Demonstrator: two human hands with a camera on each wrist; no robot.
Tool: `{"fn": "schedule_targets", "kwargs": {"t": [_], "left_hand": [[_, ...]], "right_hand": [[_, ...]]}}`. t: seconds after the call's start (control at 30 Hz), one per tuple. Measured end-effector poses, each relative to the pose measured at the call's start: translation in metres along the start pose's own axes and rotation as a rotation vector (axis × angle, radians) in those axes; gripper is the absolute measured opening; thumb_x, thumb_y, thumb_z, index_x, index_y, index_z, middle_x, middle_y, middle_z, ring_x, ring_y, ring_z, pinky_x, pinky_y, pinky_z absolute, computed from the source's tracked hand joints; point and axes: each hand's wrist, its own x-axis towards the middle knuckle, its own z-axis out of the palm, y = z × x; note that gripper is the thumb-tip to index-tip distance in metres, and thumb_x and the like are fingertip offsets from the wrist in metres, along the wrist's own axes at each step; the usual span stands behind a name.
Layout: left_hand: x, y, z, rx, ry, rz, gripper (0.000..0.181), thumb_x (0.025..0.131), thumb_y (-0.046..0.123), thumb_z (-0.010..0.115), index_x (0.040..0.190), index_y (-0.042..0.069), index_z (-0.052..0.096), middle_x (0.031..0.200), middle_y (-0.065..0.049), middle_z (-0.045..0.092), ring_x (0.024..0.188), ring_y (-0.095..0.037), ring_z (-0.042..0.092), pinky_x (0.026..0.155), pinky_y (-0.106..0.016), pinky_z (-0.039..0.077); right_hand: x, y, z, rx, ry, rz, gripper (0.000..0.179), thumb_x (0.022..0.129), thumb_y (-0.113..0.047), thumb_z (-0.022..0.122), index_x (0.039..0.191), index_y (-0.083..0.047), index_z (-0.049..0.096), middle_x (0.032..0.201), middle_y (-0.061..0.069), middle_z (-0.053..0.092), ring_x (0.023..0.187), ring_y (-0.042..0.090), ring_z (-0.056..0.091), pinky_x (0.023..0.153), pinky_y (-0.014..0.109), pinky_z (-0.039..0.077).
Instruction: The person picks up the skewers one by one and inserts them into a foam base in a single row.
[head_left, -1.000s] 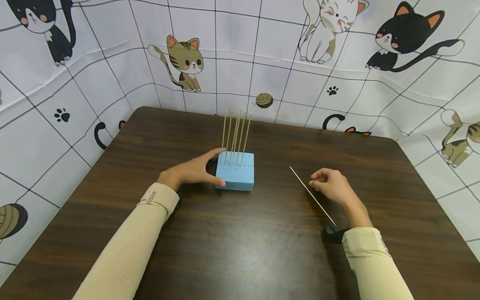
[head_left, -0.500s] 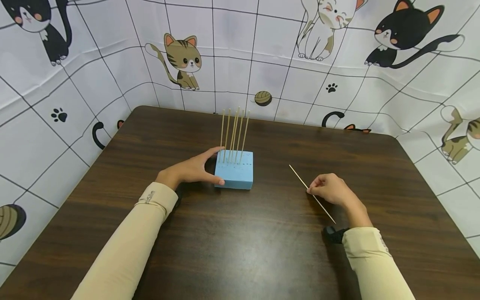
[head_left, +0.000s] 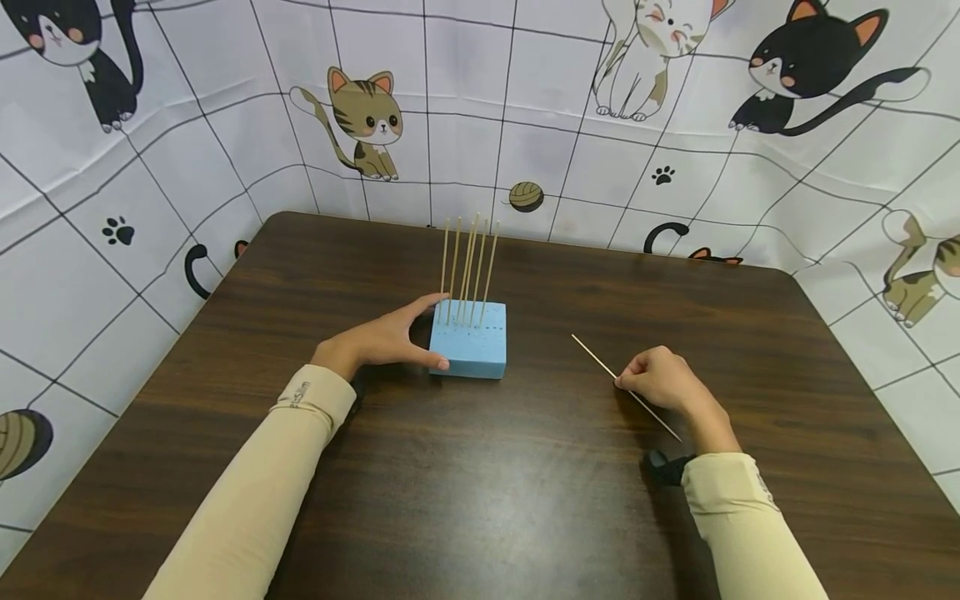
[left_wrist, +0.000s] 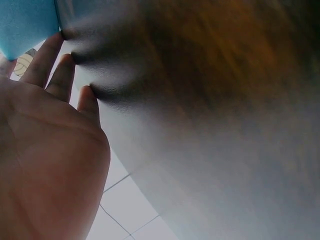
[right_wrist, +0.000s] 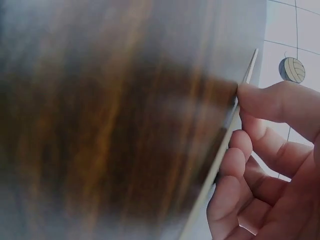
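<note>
A light blue block (head_left: 468, 346), foam-like with small holes dotted over its top, rests on the table. Several thin wooden skewers (head_left: 468, 265) stand upright in its rear left part. My left hand (head_left: 382, 337) holds the block by its left side, thumb at the front corner and index finger at the back corner. In the left wrist view, the other fingers (left_wrist: 60, 77) reach down by the tabletop beside the block. To the right, my right hand (head_left: 663, 379) pinches a loose skewer (head_left: 592, 356) near its middle, between thumb and fingertips. That skewer (right_wrist: 198, 200) slants past the fingers in the right wrist view.
The dark wooden table (head_left: 480, 467) has its far edge just behind the block. A white sheet (head_left: 465, 150) printed with cats hangs behind and around it. A black wrist strap (head_left: 666, 469) sits below my right hand.
My right hand has come down onto the loose skewer and pinched it. The skewer has turned slightly, its far end shifting left and its near end right. My left hand stays on the block.
</note>
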Motion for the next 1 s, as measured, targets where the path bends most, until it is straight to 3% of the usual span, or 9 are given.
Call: {"fn": "schedule_targets", "kwargs": {"t": [0.2, 0.33, 0.6, 0.8, 1.0], "left_hand": [[0.001, 0.0, 0.0, -0.001, -0.002, 0.012, 0.112, 0.078, 0.046, 0.083, 0.16, 0.028, 0.01, 0.165, -0.009, 0.012, 0.151, -0.035, 0.014, 0.115, -0.064, 0.018], [0.001, 0.0, 0.0, -0.001, 0.002, 0.016, 0.11, 0.078, 0.046, 0.083, 0.16, 0.031, 0.01, 0.166, -0.008, 0.011, 0.151, -0.035, 0.014, 0.115, -0.064, 0.018], [0.001, 0.0, 0.0, 0.011, 0.004, 0.003, 0.111, 0.077, 0.047, 0.083, 0.16, 0.03, 0.011, 0.166, -0.008, 0.01, 0.151, -0.035, 0.014, 0.115, -0.065, 0.019], [0.0, 0.0, 0.0, 0.012, 0.007, -0.004, 0.112, 0.076, 0.049, 0.083, 0.16, 0.032, 0.01, 0.166, -0.008, 0.01, 0.151, -0.036, 0.014, 0.114, -0.065, 0.02], [0.001, -0.001, 0.002, 0.012, 0.005, -0.008, 0.114, 0.075, 0.051, 0.083, 0.16, 0.032, 0.009, 0.165, -0.009, 0.012, 0.15, -0.036, 0.015, 0.114, -0.065, 0.02]], "right_hand": [[-0.003, 0.0, -0.004, 0.042, 0.032, -0.009, 0.015, 0.092, -0.018, 0.064, 0.085, -0.005, 0.067, 0.076, 0.001, 0.062, 0.069, 0.019, 0.053, 0.067, 0.034, 0.043], [-0.005, -0.003, -0.009, 0.102, 0.107, -0.052, 0.011, 0.094, -0.013, 0.063, 0.098, -0.003, 0.064, 0.083, 0.006, 0.064, 0.074, 0.019, 0.057, 0.069, 0.034, 0.045], [-0.005, -0.021, -0.019, 0.162, 0.273, -0.174, 0.03, 0.099, -0.011, 0.057, 0.125, 0.001, 0.063, 0.102, 0.016, 0.068, 0.088, 0.025, 0.061, 0.075, 0.035, 0.047], [0.002, -0.043, -0.022, 0.253, 0.405, -0.252, 0.023, 0.1, -0.01, 0.057, 0.12, -0.002, 0.065, 0.101, 0.016, 0.067, 0.084, 0.02, 0.057, 0.071, 0.024, 0.044], [0.012, -0.068, -0.02, 0.361, 0.48, -0.314, 0.017, 0.098, -0.01, 0.061, 0.113, -0.002, 0.064, 0.104, 0.014, 0.069, 0.083, 0.007, 0.059, 0.073, 0.017, 0.046]]}}
